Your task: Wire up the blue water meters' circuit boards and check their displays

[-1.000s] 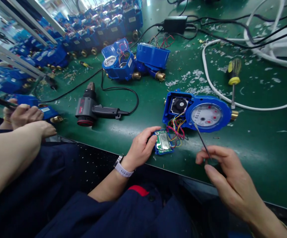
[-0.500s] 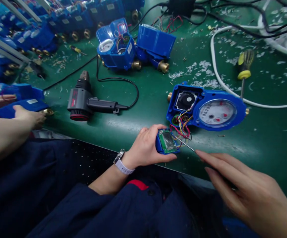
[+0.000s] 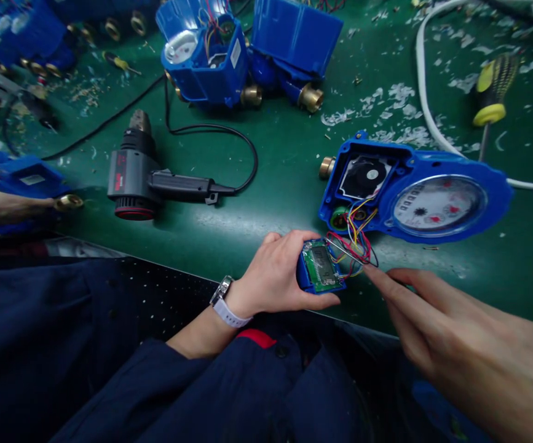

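Observation:
My left hand (image 3: 280,274), with a watch (image 3: 222,301) on its wrist, grips a small blue housing that holds a green circuit board (image 3: 323,266) with a dark display. My right hand (image 3: 455,326) pinches a thin metal tool (image 3: 343,248); its far end lies at the board's upper right edge, and its handle is hidden in the fingers. Red, yellow and dark wires (image 3: 363,237) run from the board into an opened blue water meter (image 3: 497,191) just beyond. The meter lies with its round dial (image 3: 439,206) facing up.
A heat gun (image 3: 132,172) lies on the green bench to the left, its cord trailing behind. Two blue meters (image 3: 211,80) stand at the back. A yellow-black screwdriver (image 3: 492,92) lies right, near a white cable (image 3: 423,80). A co-worker's hand (image 3: 8,203) touches another meter at far left.
The view has shifted closer, so bench items appear larger. My right hand has come nearer the board, its tool now lying flatter across the wires. The co-worker's hands and meter have moved.

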`<state>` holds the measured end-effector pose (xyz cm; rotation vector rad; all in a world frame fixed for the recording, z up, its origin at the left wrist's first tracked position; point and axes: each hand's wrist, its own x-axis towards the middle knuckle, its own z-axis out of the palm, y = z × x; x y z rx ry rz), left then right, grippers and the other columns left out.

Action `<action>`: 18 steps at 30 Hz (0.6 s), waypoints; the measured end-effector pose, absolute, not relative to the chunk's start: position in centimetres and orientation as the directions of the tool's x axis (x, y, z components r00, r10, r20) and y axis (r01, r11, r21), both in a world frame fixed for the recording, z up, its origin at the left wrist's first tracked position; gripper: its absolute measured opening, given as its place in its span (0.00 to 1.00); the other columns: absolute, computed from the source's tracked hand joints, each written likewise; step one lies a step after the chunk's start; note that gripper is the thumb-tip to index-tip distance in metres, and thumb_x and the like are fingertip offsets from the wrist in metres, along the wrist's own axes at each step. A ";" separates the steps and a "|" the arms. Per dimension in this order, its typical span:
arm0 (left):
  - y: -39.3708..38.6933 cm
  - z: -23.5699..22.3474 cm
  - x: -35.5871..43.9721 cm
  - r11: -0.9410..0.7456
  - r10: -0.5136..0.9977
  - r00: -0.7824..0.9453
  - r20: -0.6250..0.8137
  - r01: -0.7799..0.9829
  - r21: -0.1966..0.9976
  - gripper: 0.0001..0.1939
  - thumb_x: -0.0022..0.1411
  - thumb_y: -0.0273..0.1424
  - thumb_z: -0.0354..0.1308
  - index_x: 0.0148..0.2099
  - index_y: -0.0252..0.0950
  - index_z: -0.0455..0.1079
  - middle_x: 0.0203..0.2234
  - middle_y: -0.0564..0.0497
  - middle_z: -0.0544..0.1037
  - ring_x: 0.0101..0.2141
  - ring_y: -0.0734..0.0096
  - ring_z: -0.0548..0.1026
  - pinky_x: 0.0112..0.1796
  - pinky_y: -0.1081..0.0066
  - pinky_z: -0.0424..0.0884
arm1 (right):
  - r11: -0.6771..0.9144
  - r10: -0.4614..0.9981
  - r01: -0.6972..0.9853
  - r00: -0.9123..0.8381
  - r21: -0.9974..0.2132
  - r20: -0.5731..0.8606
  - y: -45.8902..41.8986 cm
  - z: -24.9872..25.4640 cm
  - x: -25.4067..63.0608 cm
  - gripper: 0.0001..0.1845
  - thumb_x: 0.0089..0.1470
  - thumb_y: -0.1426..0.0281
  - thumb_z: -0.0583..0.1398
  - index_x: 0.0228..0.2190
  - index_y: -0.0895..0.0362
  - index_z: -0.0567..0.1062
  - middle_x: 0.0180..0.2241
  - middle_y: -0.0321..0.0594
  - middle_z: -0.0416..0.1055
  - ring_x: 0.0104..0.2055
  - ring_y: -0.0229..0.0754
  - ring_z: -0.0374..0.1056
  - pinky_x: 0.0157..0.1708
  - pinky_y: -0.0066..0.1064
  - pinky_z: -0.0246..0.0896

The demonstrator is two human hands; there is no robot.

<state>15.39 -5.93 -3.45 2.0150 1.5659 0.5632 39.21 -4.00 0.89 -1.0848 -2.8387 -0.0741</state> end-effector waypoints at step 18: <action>-5.6 -3.1 15.7 -0.197 0.965 0.260 -0.023 0.781 0.592 0.45 0.48 0.53 0.65 0.60 0.34 0.54 0.56 0.36 0.71 0.53 0.49 0.73 0.48 0.55 0.67 | 0.785 0.604 0.618 -0.778 0.040 0.171 -3.5 1.1 38.5 0.20 0.61 0.75 0.48 0.46 0.56 0.76 0.31 0.36 0.74 0.20 0.38 0.66 0.12 0.31 0.46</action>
